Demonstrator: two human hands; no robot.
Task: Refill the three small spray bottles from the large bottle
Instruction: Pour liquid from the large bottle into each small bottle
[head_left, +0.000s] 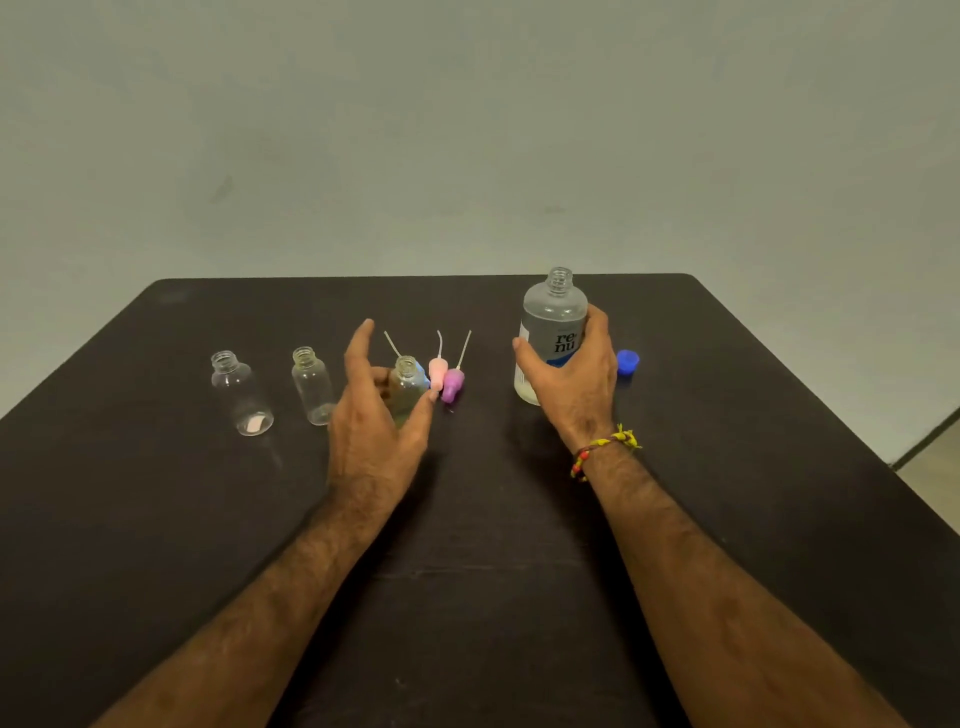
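Three small clear spray bottles stand uncapped on the black table (727, 519): one at the left (241, 392), one in the middle (313, 385), and a third (408, 387) inside the span of my left hand (374, 415). That hand is spread around the third bottle, index finger straight and thumb tip beside the glass, without a clear hold. My right hand (574, 379) grips the large clear bottle (553, 322), which stands upright and uncapped with liquid inside. Its blue cap (627, 361) lies just to its right.
Three spray tops with thin dip tubes lie behind the third bottle: a blue one (422, 375) mostly hidden, a pink one (438, 370) and a purple one (453, 384). A bare wall rises behind the table's far edge.
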